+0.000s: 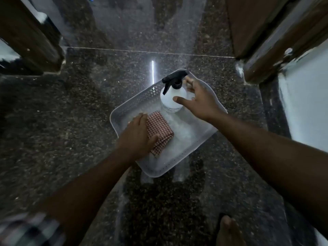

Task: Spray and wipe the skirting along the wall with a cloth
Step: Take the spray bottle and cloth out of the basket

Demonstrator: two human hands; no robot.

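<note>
A white plastic basket (134,107) sits on the dark speckled floor. Inside it stands a white spray bottle (170,101) with a black trigger head, and beside it lies a folded red-and-white checked cloth (160,129). My left hand (137,134) rests flat on the left part of the cloth, thumb across it, fingers not closed around it. My right hand (197,98) is spread open around the bottle's right side, thumb in front of its body, fingers behind near the neck; the grip is not closed.
Dark wooden door frame posts stand at the left (33,38) and right (266,41). A white wall (307,107) with a dark skirting strip (273,110) runs down the right. My bare foot (229,231) is at the bottom.
</note>
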